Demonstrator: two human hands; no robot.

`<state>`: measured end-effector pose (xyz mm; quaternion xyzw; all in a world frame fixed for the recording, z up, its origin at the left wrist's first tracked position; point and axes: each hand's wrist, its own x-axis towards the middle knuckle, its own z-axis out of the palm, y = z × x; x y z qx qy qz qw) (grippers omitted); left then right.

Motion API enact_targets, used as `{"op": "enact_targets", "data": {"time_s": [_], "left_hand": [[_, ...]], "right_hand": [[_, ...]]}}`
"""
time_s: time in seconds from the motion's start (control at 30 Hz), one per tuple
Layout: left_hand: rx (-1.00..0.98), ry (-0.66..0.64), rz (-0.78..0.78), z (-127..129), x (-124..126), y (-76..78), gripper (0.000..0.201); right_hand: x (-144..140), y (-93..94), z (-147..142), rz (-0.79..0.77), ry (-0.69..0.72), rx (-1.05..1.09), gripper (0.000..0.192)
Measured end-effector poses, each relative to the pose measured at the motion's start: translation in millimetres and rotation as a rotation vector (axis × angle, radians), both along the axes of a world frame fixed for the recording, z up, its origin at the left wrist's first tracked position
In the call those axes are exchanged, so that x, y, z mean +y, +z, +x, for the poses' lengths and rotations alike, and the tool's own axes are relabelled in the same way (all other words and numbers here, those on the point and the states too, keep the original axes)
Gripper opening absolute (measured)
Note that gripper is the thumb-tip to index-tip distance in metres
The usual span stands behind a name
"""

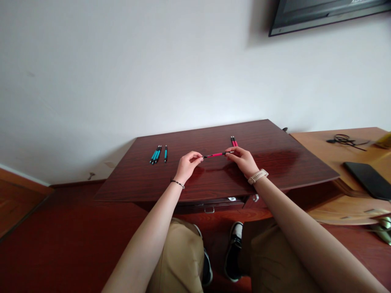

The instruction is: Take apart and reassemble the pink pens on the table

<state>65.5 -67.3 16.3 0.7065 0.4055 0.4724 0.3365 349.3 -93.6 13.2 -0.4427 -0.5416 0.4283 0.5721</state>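
Note:
Between my hands a pink pen [217,154] with black ends is held level over the dark wooden table [201,183]. My left hand [187,165] pinches its left end between thumb and fingertips. At the other end, the thumb and fingers of my right hand [242,160] are closed on the pen. Just beyond the right hand lie two more pink pens [233,141], their near ends hidden by the fingers. Off to the left rests a bunch of several blue pens [155,154], and one separate blue pen [165,154] lies a little to its right.
A lighter wooden table [324,142] adjoins on the right, bearing a coiled black cable [345,140] and a flat black device [369,180]. Behind the dark table rises a white wall [171,73], with a screen [324,16] mounted upper right. A drawer handle [209,210] shows under the front edge.

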Motion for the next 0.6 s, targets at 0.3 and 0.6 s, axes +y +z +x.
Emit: {"op": "enact_targets", "data": {"time_s": [0.3, 0.6], "left_hand": [[-0.058, -0.045, -0.072, 1.5, -0.6, -1.7, 0.023], [-0.092, -0.061, -0.100, 1.6, -0.1, -2.7, 0.024]], "right_hand": [[0.1, 1.2, -0.6, 0.013, 0.023, -0.002, 0.040], [1.3, -1.1, -0.1, 0.020, 0.016, -0.018, 0.041]]}}
